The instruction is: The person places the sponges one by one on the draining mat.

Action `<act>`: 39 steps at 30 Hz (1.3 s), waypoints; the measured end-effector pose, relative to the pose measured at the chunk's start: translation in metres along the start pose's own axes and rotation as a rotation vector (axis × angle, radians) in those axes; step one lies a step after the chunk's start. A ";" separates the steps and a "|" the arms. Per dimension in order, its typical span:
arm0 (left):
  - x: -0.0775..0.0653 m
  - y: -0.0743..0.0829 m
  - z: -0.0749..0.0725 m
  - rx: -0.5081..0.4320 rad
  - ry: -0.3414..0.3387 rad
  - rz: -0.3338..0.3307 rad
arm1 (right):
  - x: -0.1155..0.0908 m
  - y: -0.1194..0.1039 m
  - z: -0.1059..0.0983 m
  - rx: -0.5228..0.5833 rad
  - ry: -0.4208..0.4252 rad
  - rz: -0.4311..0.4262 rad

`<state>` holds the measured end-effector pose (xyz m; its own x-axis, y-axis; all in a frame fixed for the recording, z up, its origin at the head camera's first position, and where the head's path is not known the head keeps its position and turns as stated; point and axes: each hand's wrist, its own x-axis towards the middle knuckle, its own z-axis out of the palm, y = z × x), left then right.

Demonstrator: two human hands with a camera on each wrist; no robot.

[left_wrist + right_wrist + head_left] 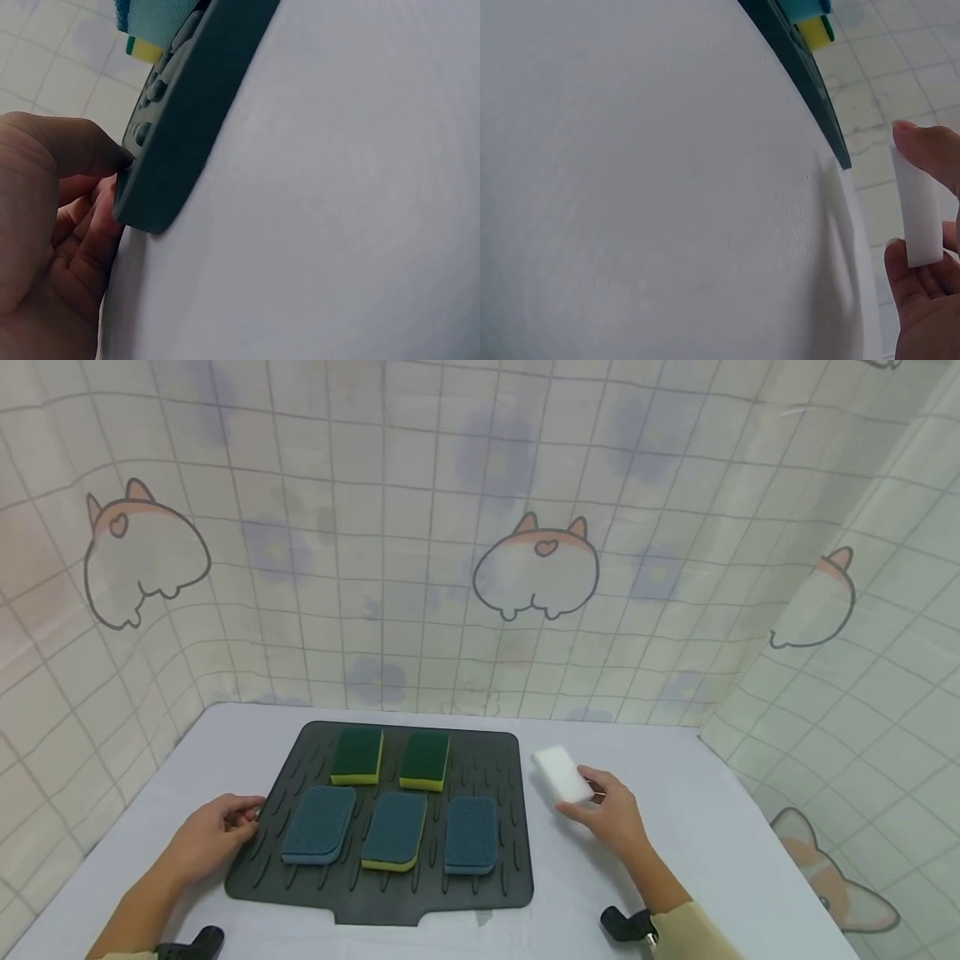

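My right hand [611, 814] grips a white sponge [561, 774] between thumb and fingers, just right of the dark mat. In the right wrist view the white sponge [919, 206] shows its narrow side, with the thumb at one end and fingertips at the other. At the mat's left edge, my left hand [213, 835] pinches the rim of the dark grey ridged mat [382, 906]. The left wrist view shows the thumb on top of the mat [187, 127] and fingers beside its edge. Two green-and-yellow sponges [357, 756] lie in the mat's back row, several blue-topped sponges [393, 829] in front.
A white cloth [645, 747] covers the table. Behind and at both sides hangs a checked curtain [420, 568] with cartoon dogs. Black straps with camera mounts [626, 925] sit on both wrists.
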<state>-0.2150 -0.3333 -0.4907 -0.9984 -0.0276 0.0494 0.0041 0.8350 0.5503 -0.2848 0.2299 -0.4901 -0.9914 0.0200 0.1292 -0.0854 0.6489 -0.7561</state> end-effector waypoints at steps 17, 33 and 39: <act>0.001 -0.003 0.002 -0.005 0.016 0.011 | 0.011 -0.031 0.038 0.016 -0.014 -0.052; 0.001 -0.002 0.000 -0.013 0.001 -0.017 | 0.026 -0.046 0.061 -0.055 -0.038 -0.046; 0.002 -0.005 0.002 -0.011 0.005 -0.006 | 0.031 -0.051 0.066 -0.062 -0.053 -0.088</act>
<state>-0.2166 -0.3363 -0.4950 -0.9981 -0.0355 0.0501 -0.0014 0.8286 0.5599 -0.3181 0.1468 -0.4898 -0.9843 -0.0787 0.1581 -0.1680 0.6923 -0.7017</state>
